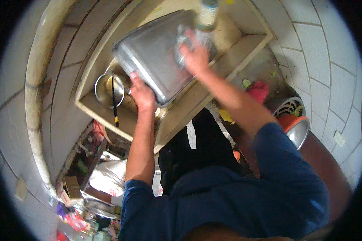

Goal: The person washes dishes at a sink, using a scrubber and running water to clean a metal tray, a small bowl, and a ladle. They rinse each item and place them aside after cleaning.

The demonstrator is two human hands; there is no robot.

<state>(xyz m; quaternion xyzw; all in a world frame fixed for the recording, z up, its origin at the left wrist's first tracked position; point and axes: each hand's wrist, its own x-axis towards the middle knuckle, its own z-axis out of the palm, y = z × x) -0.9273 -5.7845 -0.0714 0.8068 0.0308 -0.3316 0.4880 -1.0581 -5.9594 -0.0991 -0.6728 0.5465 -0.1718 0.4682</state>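
My left hand (142, 92) grips the near left corner of a rectangular metal pan (157, 57), its thumb on the upward face. The pan is tilted over a stone-like sink basin (220, 76). A blurred translucent crumpled wad (182, 48), its material not clear, lies under my right hand (194, 55), against the pan's right part. My right fingertips are partly hidden by blur. Just beyond them stands a bottle or jar with a pale label (208, 16).
Left of the pan, a round metal pot (108, 90) holds a black-and-yellow handled tool (115, 113). A red-rimmed metal bowl (297, 131) and a pink cloth-like item (259, 90) lie right of the basin. A white plastic bag (110, 177) is at lower left. Tiled walls flank both sides.
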